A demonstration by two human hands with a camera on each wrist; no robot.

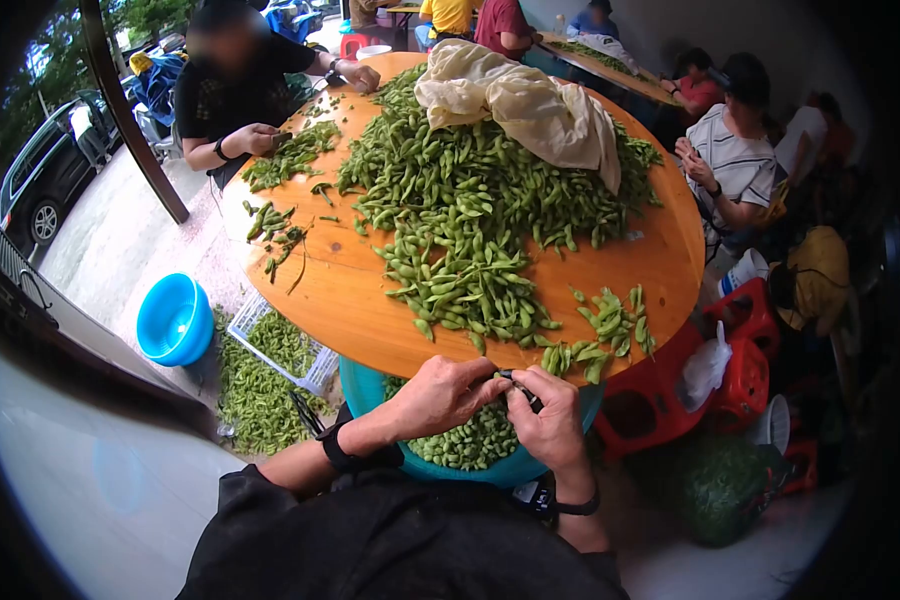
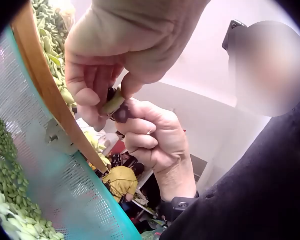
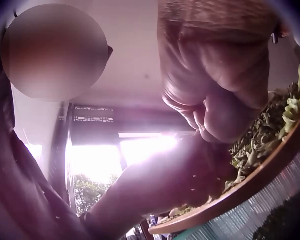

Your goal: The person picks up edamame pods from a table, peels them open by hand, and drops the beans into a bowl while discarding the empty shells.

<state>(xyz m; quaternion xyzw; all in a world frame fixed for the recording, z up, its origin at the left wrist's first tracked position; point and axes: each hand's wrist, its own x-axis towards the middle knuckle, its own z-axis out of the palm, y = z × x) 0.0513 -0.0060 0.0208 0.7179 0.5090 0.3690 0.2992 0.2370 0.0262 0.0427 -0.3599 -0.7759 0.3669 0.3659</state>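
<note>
Close together at the near table edge, my left hand and right hand meet over a turquoise mesh basin. Between the left thumb and fingers is a green soybean pod, pinched. The right hand's curled fingers hold the same pod from the other side, with a small dark piece at their tips. Shelled green beans fill the lower part of the basin. In the right wrist view, the back of the hand hides the pod.
A large heap of pods covers much of the round wooden table, with a pale cloth sack on top. Left on the floor are a blue basin and more pods. Red stools stand right. People sit around.
</note>
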